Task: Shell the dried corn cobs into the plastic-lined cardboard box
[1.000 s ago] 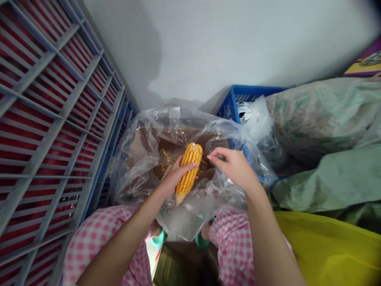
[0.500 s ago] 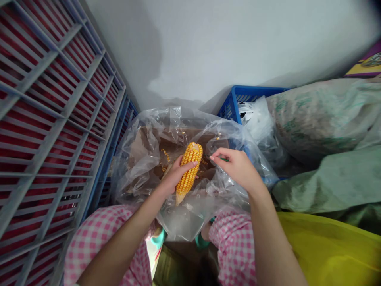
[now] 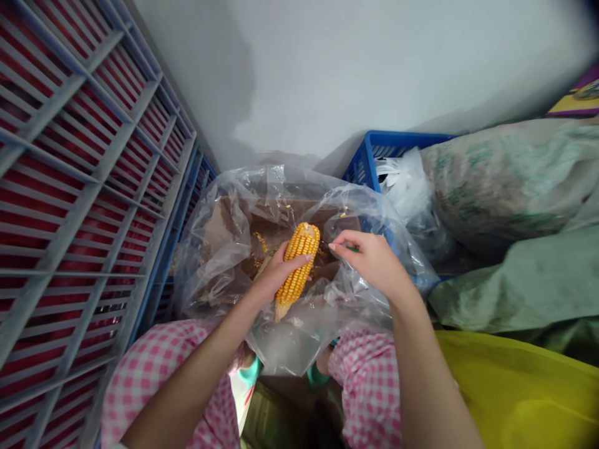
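My left hand (image 3: 274,277) is wrapped around a husked yellow corn cob (image 3: 296,280), its fingers across the middle and its pale stem end pointing down. My right hand (image 3: 369,262) is beside the cob's upper part, not touching it. Its fingers pinch a small green object (image 3: 352,249), mostly hidden, whose kind I cannot tell. Below both hands lies a clear plastic bag (image 3: 210,262) lining a cardboard box. Loose corn kernels (image 3: 258,242) are scattered on the brown cardboard (image 3: 281,213) inside.
A stacked grey and red crate (image 3: 84,187) fills the left side, and a white wall (image 3: 350,75) rises ahead. A blue crate (image 3: 374,156) and bulging green-printed sacks (image 3: 510,181) are on the right. A yellow bag (image 3: 515,393) lies at lower right, beside my pink checked knees (image 3: 369,386).
My hands have shifted only slightly, with the cob tilting a little and the right hand staying near it. The head view has moved a little.
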A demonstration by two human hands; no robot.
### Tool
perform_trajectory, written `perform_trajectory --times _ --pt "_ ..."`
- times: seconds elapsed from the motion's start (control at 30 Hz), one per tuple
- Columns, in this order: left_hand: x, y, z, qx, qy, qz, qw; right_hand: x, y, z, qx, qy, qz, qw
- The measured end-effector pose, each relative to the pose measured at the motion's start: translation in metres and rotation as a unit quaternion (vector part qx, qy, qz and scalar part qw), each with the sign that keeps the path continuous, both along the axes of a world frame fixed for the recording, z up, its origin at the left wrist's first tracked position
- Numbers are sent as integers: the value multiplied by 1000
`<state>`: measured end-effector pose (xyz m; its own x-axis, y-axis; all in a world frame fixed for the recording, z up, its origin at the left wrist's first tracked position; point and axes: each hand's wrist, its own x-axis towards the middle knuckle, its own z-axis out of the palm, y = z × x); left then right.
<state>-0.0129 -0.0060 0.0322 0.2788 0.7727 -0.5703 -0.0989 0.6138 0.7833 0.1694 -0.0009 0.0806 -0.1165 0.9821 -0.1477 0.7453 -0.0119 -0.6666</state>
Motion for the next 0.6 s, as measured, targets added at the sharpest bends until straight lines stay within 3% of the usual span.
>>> perform_trajectory --times 0.17,0.33,0.47,0.6 --pt "-1 -3 -7 46 46 -29 997 2 -1 -3 1 -11 19 1000" --pt "2 -5 -6 26 42 -41 998 -2 0 -8 4 -9 24 1000" --pt "1 -7 -5 31 57 -32 997 -8 1 -11 8 -20 27 999" --pt "-2 -6 -15 84 109 -17 990 -17 2 -16 14 -75 12 997"
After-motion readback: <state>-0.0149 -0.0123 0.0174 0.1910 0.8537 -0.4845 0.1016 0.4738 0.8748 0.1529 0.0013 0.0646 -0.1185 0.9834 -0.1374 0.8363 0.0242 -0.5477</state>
